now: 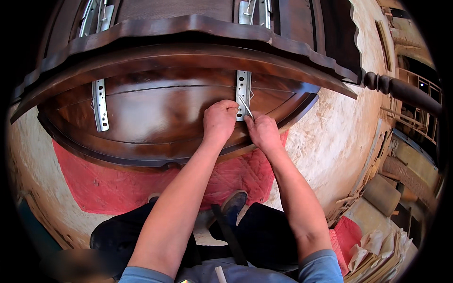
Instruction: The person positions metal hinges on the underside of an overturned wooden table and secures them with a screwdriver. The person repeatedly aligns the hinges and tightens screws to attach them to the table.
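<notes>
A dark brown wooden furniture panel (155, 118) lies in front of me with two perforated metal rails on it. My left hand (219, 120) presses its fingers against the lower end of the right metal rail (243, 87). Beside it, my right hand (263, 132) is closed on a thin metal tool (245, 107) whose tip touches the rail's lower end. The left metal rail (100, 104) lies untouched, far from both hands.
A red quilted cloth (104, 184) lies under the panel on a dusty floor (330, 137). A turned wooden post (401, 89) sticks out at right. Paper and wood scraps (377, 254) pile at lower right. My shoe (233, 203) rests near the cloth's edge.
</notes>
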`<control>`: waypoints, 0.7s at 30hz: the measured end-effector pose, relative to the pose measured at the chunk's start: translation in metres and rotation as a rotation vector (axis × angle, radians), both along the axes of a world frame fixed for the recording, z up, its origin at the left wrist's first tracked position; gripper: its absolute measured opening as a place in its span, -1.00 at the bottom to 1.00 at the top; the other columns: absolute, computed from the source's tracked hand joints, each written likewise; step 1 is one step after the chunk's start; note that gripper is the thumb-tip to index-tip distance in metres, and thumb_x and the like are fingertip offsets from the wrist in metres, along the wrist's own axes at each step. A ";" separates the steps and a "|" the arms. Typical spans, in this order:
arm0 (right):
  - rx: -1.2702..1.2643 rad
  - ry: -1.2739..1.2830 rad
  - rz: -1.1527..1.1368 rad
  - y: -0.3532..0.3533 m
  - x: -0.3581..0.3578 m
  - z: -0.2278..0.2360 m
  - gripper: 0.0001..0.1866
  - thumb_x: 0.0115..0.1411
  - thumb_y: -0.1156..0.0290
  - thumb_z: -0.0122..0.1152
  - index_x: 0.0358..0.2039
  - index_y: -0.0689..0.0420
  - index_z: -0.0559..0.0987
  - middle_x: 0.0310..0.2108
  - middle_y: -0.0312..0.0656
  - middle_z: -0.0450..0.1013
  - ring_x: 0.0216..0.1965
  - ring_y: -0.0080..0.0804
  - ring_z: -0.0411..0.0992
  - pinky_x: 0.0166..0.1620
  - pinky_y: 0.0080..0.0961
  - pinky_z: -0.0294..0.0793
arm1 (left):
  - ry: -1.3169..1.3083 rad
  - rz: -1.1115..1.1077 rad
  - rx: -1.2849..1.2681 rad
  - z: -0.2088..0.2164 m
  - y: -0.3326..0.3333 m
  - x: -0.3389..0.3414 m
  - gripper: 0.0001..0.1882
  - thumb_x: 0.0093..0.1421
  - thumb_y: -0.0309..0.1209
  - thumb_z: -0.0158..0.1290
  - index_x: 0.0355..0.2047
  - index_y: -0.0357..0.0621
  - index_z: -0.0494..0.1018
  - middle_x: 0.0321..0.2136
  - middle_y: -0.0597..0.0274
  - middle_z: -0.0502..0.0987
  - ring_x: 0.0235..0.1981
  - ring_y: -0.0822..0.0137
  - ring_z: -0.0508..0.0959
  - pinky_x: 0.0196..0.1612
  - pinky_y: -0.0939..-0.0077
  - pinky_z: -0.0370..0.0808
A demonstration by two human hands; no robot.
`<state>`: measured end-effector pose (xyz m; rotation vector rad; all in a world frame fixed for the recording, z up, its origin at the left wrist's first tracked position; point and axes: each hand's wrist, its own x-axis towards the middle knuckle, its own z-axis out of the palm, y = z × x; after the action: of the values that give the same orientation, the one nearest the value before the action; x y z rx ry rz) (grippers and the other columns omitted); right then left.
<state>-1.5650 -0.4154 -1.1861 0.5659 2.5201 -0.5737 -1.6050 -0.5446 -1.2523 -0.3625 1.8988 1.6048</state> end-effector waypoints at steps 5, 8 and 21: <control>-0.007 -0.022 -0.007 0.001 -0.001 -0.001 -0.71 0.32 0.21 0.09 -0.30 0.18 0.58 -0.29 0.16 0.56 -0.16 0.20 0.50 -0.07 0.03 0.45 | 0.087 0.023 -0.090 -0.006 0.005 0.003 -0.84 0.21 -0.47 0.12 -0.27 -0.23 0.66 -0.53 0.21 0.63 -0.58 0.50 0.55 -0.39 0.52 0.54; 0.003 -0.021 0.007 0.002 -0.001 0.000 -0.72 0.32 0.22 0.10 -0.30 0.19 0.58 -0.29 0.16 0.56 -0.16 0.20 0.50 -0.07 0.04 0.45 | 0.104 -0.049 -0.175 0.006 0.005 -0.001 -0.83 0.21 -0.44 0.12 -0.29 -0.21 0.66 -0.48 0.11 0.65 -0.51 0.36 0.62 -0.33 0.43 0.56; -0.045 0.025 0.019 0.004 0.000 -0.001 -0.73 0.30 0.27 0.10 -0.28 0.24 0.59 -0.32 0.23 0.53 -0.17 0.25 0.48 -0.10 0.03 0.45 | 0.324 -0.295 -0.457 0.025 0.014 -0.011 -0.78 0.19 -0.32 0.06 -0.42 -0.22 0.59 -0.36 -0.10 0.62 -0.26 -0.13 0.62 -0.11 0.02 0.54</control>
<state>-1.5648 -0.4118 -1.1871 0.5213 2.5262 -0.6326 -1.6164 -0.5304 -1.2272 0.0031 2.4366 1.0768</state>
